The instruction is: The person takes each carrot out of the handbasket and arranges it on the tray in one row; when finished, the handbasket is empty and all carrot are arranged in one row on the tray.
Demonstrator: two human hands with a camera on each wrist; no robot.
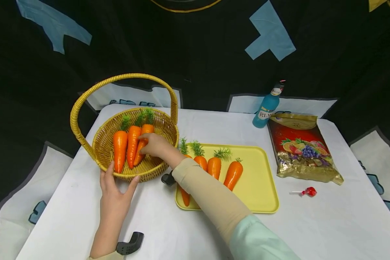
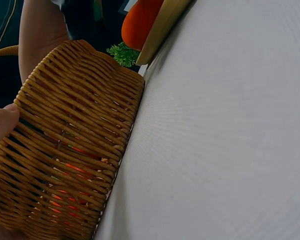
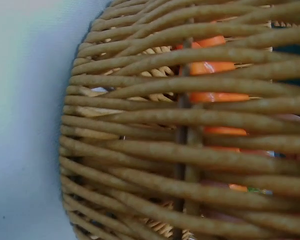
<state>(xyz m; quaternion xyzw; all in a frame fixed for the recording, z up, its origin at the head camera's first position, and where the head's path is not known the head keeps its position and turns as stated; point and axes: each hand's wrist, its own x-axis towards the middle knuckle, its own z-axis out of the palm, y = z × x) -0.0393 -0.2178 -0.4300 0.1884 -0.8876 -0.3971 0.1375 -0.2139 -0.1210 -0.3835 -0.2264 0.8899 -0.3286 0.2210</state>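
A wicker basket (image 1: pixel 156 173) with a tall arched handle holds several orange carrots, among them one carrot (image 1: pixel 119 150) at the left and another carrot (image 1: pixel 133 146) beside it. My right hand (image 1: pixel 156 146) reaches over the basket's right rim and pinches the rightmost carrot (image 1: pixel 138 157), its green top towards the back. My left hand (image 1: pixel 115 195) touches the near rim, thumb and fingers spread. In the left wrist view the thumb (image 2: pixel 5 120) lies against the rim. The woven wall (image 3: pixel 140 120) fills most of the right wrist view and hides much of that hand.
Several more carrots (image 1: pixel 234 175) lie on a yellow tray (image 1: pixel 260 180), partly under the right forearm. Behind at the right stand a blue bottle (image 1: pixel 266 110) and a red-and-gold bag (image 1: pixel 303 151). A red lollipop (image 1: pixel 309 191) lies before the bag on the white table (image 1: pixel 328 224).
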